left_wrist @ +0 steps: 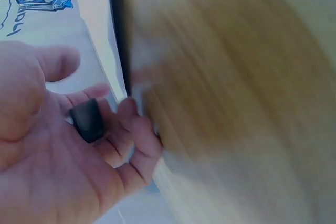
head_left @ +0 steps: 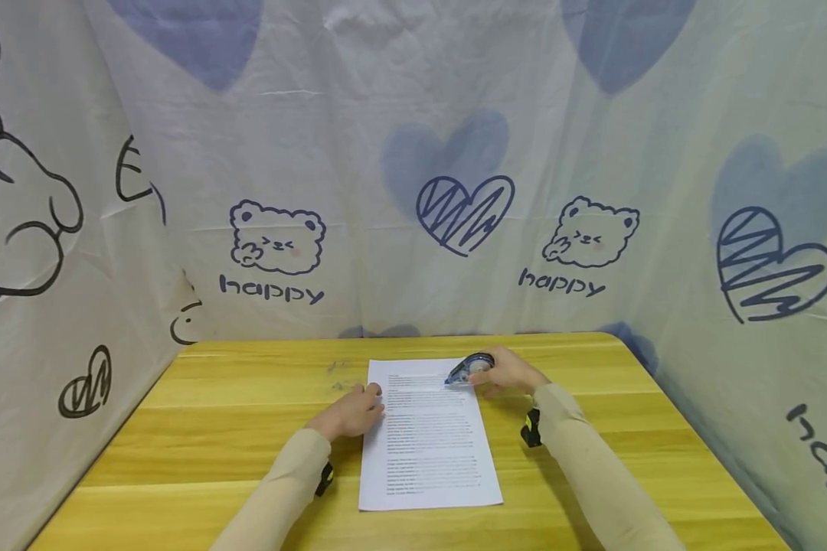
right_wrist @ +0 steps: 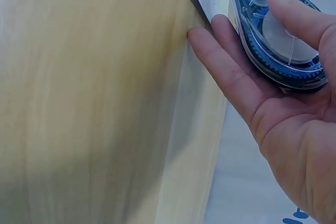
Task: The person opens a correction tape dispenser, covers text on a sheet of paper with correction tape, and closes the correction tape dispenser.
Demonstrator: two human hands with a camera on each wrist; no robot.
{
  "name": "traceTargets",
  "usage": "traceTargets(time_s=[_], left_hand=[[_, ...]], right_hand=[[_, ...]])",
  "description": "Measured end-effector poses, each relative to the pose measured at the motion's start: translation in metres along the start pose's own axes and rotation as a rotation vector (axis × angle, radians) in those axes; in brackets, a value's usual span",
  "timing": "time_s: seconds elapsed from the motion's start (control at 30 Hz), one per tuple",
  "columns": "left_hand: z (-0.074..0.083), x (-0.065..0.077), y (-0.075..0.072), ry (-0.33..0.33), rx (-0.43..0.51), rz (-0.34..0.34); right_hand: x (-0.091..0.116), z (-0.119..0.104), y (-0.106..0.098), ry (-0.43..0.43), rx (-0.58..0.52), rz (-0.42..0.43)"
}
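Note:
A printed sheet of paper [head_left: 430,436] lies on the table. My right hand [head_left: 503,373] grips a correction tape [head_left: 463,369], its blue tip down at the text near the sheet's top right. In the right wrist view the thumb presses the clear body of the correction tape [right_wrist: 283,32] from one side while the fingers back it from the other. At the sheet's left edge is my left hand [head_left: 354,412], fingertips right at the paper. Its curled fingers hold a small black cap [left_wrist: 87,120] against the palm, seen in the left wrist view.
The yellow wood-grain table [head_left: 234,428] runs under both forearms. Behind it and along both sides hangs a pale cloth [head_left: 372,283] printed with hearts and bears. A black band with a small device [head_left: 531,428] sits at the right wrist.

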State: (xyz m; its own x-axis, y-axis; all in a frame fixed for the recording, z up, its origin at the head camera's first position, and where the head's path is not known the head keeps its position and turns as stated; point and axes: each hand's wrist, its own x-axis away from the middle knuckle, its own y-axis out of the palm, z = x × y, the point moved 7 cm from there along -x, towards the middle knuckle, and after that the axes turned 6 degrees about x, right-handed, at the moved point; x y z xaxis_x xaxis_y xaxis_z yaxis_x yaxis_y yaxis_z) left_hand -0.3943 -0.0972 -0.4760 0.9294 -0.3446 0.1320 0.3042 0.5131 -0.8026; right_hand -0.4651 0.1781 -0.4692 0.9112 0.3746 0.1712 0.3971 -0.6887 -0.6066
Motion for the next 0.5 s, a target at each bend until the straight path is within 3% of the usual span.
traceTargets(time_s=[0.1, 0.33, 0.5], left_hand=[[0.0002, 0.0001, -0.0018, 0.041, -0.003, 0.007], [-0.0039, 0.0016, -0.0033, 0.061, 0.015, 0.017], [0.0033, 0.0015, -0.0101, 0.165, 0.014, 0.065]], right_hand=[[-0.0004, -0.0007, 0.0007, 0.000, 0.001, -0.011], [-0.0012, -0.0032, 0.0018, 0.011, 0.013, -0.001], [0.0021, -0.0054, 0.0013, 0.015, 0.009, 0.008]])
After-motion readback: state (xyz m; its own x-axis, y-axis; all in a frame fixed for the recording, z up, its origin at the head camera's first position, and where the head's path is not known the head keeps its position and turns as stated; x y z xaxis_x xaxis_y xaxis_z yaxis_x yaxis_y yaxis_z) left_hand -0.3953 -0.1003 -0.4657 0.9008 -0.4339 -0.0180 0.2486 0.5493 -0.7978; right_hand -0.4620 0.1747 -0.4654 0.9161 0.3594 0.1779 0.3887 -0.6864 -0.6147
